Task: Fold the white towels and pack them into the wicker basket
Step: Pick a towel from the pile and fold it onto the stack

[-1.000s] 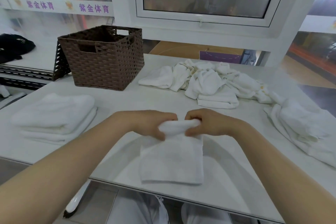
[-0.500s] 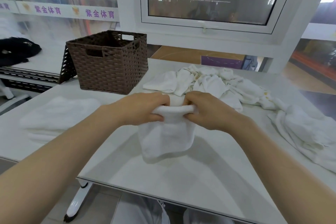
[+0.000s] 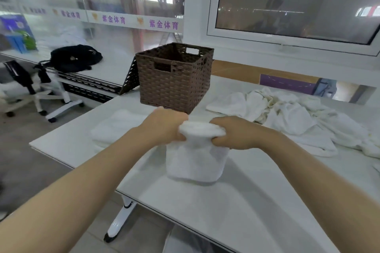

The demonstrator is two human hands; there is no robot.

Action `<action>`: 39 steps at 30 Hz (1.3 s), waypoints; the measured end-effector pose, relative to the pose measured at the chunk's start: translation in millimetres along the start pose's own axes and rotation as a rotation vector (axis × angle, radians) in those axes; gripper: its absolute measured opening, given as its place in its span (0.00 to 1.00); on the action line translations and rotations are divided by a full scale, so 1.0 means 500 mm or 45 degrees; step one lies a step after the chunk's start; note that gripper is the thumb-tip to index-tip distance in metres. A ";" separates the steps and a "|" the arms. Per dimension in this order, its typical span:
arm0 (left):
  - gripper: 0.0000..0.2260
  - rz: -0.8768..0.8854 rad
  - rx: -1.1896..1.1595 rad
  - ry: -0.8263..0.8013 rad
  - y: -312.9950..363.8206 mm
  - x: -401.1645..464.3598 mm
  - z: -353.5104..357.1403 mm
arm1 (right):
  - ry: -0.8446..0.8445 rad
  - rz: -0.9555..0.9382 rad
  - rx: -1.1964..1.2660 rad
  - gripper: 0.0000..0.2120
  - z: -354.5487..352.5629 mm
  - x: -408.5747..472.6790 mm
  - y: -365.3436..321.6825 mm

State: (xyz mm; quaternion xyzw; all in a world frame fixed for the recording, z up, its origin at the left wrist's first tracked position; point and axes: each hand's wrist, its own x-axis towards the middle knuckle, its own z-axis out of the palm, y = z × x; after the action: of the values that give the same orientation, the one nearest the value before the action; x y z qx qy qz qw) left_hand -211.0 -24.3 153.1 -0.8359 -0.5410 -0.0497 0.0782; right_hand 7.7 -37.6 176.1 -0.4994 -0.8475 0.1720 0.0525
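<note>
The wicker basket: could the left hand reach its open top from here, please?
Probably yes: the wicker basket stands just beyond the left hand, nothing between, top open. But both hands grip the folded towel.

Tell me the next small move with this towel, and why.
Probably carry the towel left and lay it on the folded stack. Both hands, left and right, grip its folded top edge, it hangs clear of the table, and it looks fully folded. The basket shows no towels from here.
</note>
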 end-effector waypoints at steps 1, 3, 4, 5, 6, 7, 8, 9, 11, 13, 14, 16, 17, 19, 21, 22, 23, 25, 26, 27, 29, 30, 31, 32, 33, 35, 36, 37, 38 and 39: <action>0.09 -0.056 0.069 0.179 -0.023 0.004 0.007 | 0.086 -0.016 -0.041 0.05 0.000 0.029 -0.011; 0.09 -0.156 0.085 0.475 -0.075 0.012 0.016 | 0.348 -0.065 -0.211 0.05 -0.002 0.090 -0.039; 0.09 -0.186 0.094 0.613 -0.103 0.014 0.018 | 0.536 -0.119 -0.307 0.07 -0.002 0.119 -0.057; 0.08 -0.204 0.122 0.767 -0.134 0.014 0.018 | 0.741 -0.188 -0.388 0.08 -0.002 0.146 -0.079; 0.07 -0.218 0.163 0.922 -0.166 0.012 0.015 | 0.949 -0.253 -0.460 0.08 0.002 0.171 -0.101; 0.07 -0.231 0.211 1.055 -0.201 0.008 0.011 | 1.140 -0.304 -0.511 0.09 0.012 0.193 -0.125; 0.08 -0.246 0.252 1.150 -0.235 0.001 0.008 | 1.287 -0.348 -0.526 0.11 0.029 0.214 -0.149; 0.10 -0.262 0.267 1.200 -0.267 -0.010 0.013 | 1.373 -0.389 -0.501 0.13 0.049 0.232 -0.175; 0.13 -0.296 0.263 1.170 -0.327 -0.045 0.057 | 1.341 -0.458 -0.399 0.14 0.116 0.275 -0.210; 0.14 -0.290 0.298 0.983 -0.368 -0.098 0.149 | 1.044 -0.443 -0.364 0.16 0.214 0.314 -0.226; 0.13 -0.287 0.291 0.874 -0.380 -0.127 0.199 | 0.857 -0.402 -0.350 0.18 0.266 0.326 -0.231; 0.14 -0.357 0.163 0.729 -0.390 -0.170 0.270 | 0.634 -0.345 -0.238 0.25 0.350 0.334 -0.236; 0.14 -0.398 0.086 0.693 -0.393 -0.176 0.283 | 0.642 -0.351 -0.187 0.27 0.373 0.336 -0.235; 0.14 -0.406 -0.002 0.657 -0.393 -0.171 0.276 | 0.690 -0.365 -0.130 0.28 0.383 0.342 -0.230; 0.15 -0.352 -0.084 0.624 -0.394 -0.159 0.258 | 0.691 -0.390 -0.080 0.25 0.360 0.348 -0.222; 0.17 -0.346 -0.169 0.577 -0.399 -0.153 0.251 | 0.651 -0.384 -0.053 0.21 0.339 0.349 -0.219; 0.20 -0.359 -0.263 0.518 -0.406 -0.149 0.243 | 0.586 -0.380 -0.054 0.17 0.315 0.351 -0.218; 0.24 -0.349 -0.443 0.338 -0.423 -0.151 0.235 | 0.501 -0.401 -0.096 0.10 0.290 0.362 -0.211; 0.26 -0.312 -0.485 0.260 -0.429 -0.158 0.230 | 0.491 -0.436 -0.069 0.11 0.291 0.363 -0.204; 0.29 -0.270 -0.497 0.202 -0.434 -0.168 0.229 | 0.477 -0.470 -0.037 0.15 0.298 0.361 -0.196; 0.33 -0.208 -0.471 0.187 -0.438 -0.194 0.236 | 0.452 -0.515 -0.010 0.23 0.326 0.351 -0.182; 0.34 -0.180 -0.442 0.216 -0.437 -0.207 0.242 | 0.444 -0.519 0.017 0.25 0.337 0.342 -0.179; 0.34 -0.162 -0.404 0.253 -0.432 -0.217 0.249 | 0.439 -0.514 0.044 0.26 0.345 0.335 -0.178; 0.33 -0.168 -0.374 0.288 -0.423 -0.224 0.257 | 0.446 -0.513 0.065 0.27 0.349 0.329 -0.177; 0.32 -0.190 -0.357 0.319 -0.412 -0.226 0.263 | 0.460 -0.515 0.078 0.27 0.350 0.325 -0.175; 0.30 -0.268 -0.345 0.343 -0.389 -0.224 0.273 | 0.461 -0.514 0.101 0.27 0.354 0.322 -0.173; 0.30 -0.299 -0.341 0.339 -0.382 -0.222 0.276 | 0.431 -0.503 0.114 0.27 0.353 0.321 -0.173; 0.30 -0.317 -0.322 0.330 -0.380 -0.220 0.278 | 0.395 -0.487 0.127 0.27 0.351 0.320 -0.173; 0.31 -0.332 -0.309 0.308 -0.381 -0.220 0.277 | 0.360 -0.481 0.137 0.28 0.346 0.319 -0.172; 0.31 -0.333 -0.298 0.284 -0.384 -0.220 0.274 | 0.326 -0.481 0.148 0.29 0.338 0.317 -0.171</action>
State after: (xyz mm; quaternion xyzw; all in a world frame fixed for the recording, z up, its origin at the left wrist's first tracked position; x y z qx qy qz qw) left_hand -431.5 -20.0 14.7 -0.7513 -0.6233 -0.2142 0.0329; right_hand -186.0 21.2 34.2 -0.3457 -0.9010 0.1430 0.2197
